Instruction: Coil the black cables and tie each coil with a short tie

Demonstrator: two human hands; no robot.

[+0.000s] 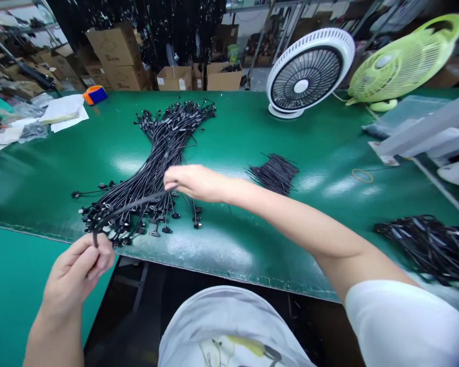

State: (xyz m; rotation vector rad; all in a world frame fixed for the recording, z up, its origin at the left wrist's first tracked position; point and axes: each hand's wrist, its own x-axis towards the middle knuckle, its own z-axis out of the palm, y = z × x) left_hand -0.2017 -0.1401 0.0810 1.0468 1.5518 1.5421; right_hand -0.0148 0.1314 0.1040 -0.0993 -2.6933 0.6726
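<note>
A black cable [135, 203] stretches between my two hands above the green table. My left hand [80, 262], near the table's front edge, is closed round its lower left end. The other end is pinched in my right hand [189, 182], which hovers over a large pile of black cables [153, 158] with small plugs at their ends. The exact tips of the held cable are hidden by my fingers. To the right of my right hand lies a bundle of short black ties or wires [275, 174].
A white fan [300, 86] and a yellow-green fan [398, 63] stand at the back right. More coiled black cables [424, 247] lie at the right. Papers [65, 109] and an orange-and-blue tape dispenser-like object [95, 95] rest at the back left. Cardboard boxes [112, 46] stand beyond the table.
</note>
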